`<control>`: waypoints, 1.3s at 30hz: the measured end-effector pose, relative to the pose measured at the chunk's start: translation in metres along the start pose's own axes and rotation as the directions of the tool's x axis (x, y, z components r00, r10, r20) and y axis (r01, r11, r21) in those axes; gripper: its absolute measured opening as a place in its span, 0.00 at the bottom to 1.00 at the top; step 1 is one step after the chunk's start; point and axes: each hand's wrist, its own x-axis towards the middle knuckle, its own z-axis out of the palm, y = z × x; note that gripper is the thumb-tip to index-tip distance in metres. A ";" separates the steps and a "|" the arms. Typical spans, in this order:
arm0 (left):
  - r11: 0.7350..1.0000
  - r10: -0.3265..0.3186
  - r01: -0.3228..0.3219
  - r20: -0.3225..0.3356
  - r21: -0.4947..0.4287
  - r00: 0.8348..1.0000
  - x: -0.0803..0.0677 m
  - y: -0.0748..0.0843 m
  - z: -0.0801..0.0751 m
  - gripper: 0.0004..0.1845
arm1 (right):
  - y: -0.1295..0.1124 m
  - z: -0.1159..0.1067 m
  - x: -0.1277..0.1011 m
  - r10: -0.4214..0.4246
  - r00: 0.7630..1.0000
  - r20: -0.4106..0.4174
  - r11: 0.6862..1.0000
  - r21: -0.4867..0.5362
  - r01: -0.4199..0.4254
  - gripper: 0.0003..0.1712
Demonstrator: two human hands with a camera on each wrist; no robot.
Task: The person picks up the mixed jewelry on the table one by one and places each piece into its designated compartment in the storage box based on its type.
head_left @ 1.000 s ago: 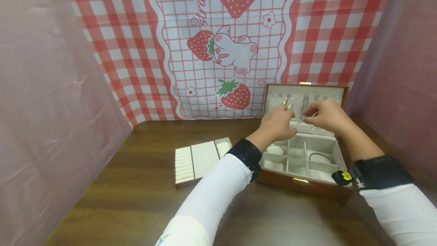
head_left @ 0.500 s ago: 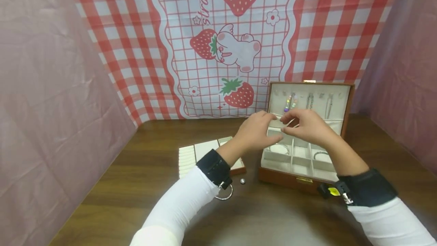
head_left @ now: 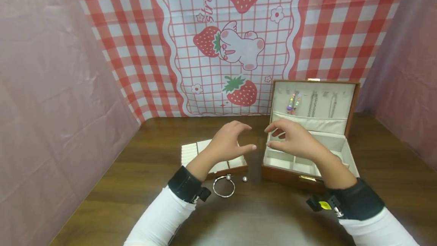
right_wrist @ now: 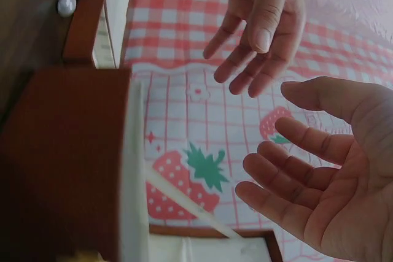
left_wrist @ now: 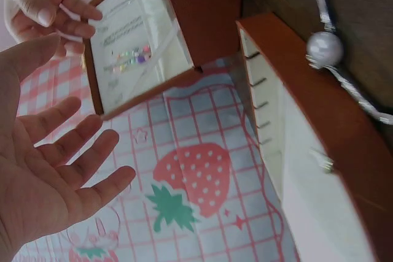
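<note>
My left hand (head_left: pixel 250 137) hovers above the table with relaxed, spread fingers and holds nothing; its bare palm (left_wrist: pixel 49 176) fills the left wrist view. My right hand (head_left: pixel 269 136) floats beside it, also holding nothing, over the front left corner of the open brown jewellery box (head_left: pixel 285 174). The right wrist view shows its bare palm (right_wrist: pixel 325 188). The box's cream lid (head_left: pixel 341 94) stands upright with a coloured bead string (head_left: pixel 293 101) and silver chains (head_left: pixel 312 103) hanging in it.
A cream ring tray (head_left: pixel 191 151) lies left of the box, partly under my left wrist. In front of it lie a silver bangle (head_left: pixel 224 186) with a pearl and a loose pearl (head_left: pixel 244 178). Red checked strawberry cloth (head_left: pixel 232 41) forms the backdrop, with pink curtains at the sides.
Both hands have drawn back from the box lid toward me and to the left. Their fingertips, which were close together, have parted and spread.
</note>
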 end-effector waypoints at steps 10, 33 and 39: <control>0.995 -0.039 0.037 -0.011 -0.093 0.999 -0.029 -0.020 -0.004 0.28 | -0.010 0.028 0.004 -0.009 1.000 0.027 0.999 0.052 0.008 0.17; 0.992 0.018 -0.019 -0.004 -0.126 1.000 -0.048 -0.041 -0.025 0.15 | -0.041 0.104 -0.006 -0.173 0.931 0.320 0.975 0.187 0.117 0.13; 0.993 -0.008 0.012 0.035 -0.117 0.999 -0.046 -0.042 -0.027 0.14 | -0.035 0.118 -0.005 -0.174 0.922 0.345 0.983 0.122 0.139 0.12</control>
